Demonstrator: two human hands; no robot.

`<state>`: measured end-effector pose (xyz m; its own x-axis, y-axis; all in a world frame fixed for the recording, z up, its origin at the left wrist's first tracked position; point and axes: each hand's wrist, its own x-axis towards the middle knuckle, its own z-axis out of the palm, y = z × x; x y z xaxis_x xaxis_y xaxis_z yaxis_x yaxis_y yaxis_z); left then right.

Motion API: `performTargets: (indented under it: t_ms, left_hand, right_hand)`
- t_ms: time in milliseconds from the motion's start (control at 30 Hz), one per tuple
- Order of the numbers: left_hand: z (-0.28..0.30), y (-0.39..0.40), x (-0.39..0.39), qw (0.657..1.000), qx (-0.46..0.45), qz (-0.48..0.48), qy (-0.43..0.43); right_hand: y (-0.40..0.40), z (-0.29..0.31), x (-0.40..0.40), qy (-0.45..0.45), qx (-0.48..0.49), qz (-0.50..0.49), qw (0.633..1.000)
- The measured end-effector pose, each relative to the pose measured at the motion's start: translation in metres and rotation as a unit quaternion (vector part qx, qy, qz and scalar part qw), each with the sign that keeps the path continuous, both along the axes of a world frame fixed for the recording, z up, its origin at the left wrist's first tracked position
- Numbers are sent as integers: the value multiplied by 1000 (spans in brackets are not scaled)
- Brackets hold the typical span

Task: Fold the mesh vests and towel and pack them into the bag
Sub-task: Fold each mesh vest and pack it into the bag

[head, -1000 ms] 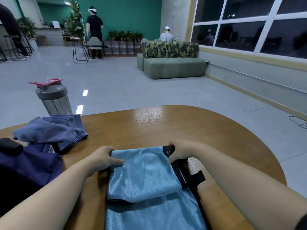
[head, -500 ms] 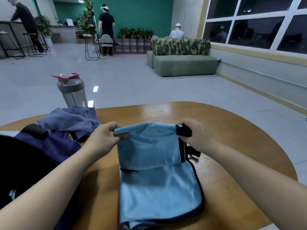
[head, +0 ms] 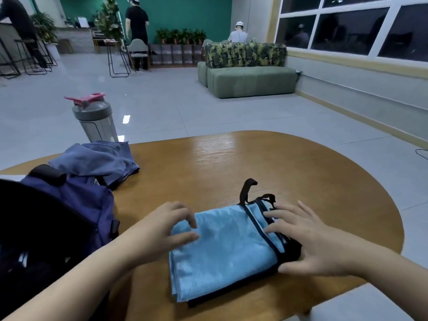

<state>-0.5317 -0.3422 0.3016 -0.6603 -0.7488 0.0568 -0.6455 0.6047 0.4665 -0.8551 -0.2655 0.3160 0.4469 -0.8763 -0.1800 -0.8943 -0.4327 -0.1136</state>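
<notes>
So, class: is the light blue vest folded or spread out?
Folded. The vest lies as a compact layered stack on the table, edges doubled at its near corner, both hands resting on it.

green sofa [head: 251,81], dark windows [head: 352,26]

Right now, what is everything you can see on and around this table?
mesh vest: one, light blue with dark trim, folded on the table's near side
towel: one, grey-blue, crumpled at the table's left, far side
bag: one, dark navy, near left corner of the table
shaker bottle: one, grey with a pink lid, behind the towel
table: one, brown wood, rounded
sofa: one, green, with a leaf-patterned back, far right
stools: several, black frames, far left
people: three, in the background
left hand: fingers loosely bent, on the vest's left edge
right hand: fingers spread flat, on the vest's right edge
</notes>
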Motion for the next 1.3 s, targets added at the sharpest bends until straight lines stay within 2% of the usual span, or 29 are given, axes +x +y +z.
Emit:
performTargets:
  t_ms: [67, 167, 233, 300, 467, 567, 667, 700, 833, 933, 1033, 1167, 1300]
  left_hand:
    - [-5, -6, -21, 999, -49, 6, -15]
    - [-18, -12, -40, 998, -44, 6, -37]
    - [-25, -16, -38, 998, -21, 19, -59]
    - [-28, -18, -30, 996, -13, 31, -77]
    - [-28, -4, -4, 993, 28, 87, -78]
    - [-24, 17, 6, 992, 72, 98, -45]
    - [-25, 35, 18, 990, 104, 99, -6]
    - [-25, 39, 22, 991, 102, 90, -3]
    - [-41, 36, 36, 999, -11, 27, -28]
    - [-51, 32, 40, 997, 38, 4, 63]
    - [-58, 25, 40, 989, 93, 32, 111]
    - [-57, 24, 40, 978, 138, 74, 139]
    - [-57, 28, 20, 992, -4, 103, 79]
  right_hand:
    - [0, -6, 13, -64, -103, -4, 993]
    - [2, -23, 34, -145, -201, 45, 968]
    - [2, -36, 46, -112, -220, 108, 963]
    - [0, -47, 50, -84, -227, 124, 962]
    - [-13, -61, 44, -82, -244, -3, 966]
    - [-11, -69, 51, -104, -219, -63, 968]
    - [0, -75, 54, -186, -156, -18, 970]
    - [4, -74, 54, -194, -136, 7, 971]
    - [2, -73, 54, -212, -88, 55, 972]
    - [-3, -74, 54, -229, -64, 39, 971]
    - [-10, -78, 59, -259, -73, 1, 963]
    - [-19, -72, 76, -375, -67, -130, 916]
    - [-32, -67, 85, -405, -44, -216, 888]
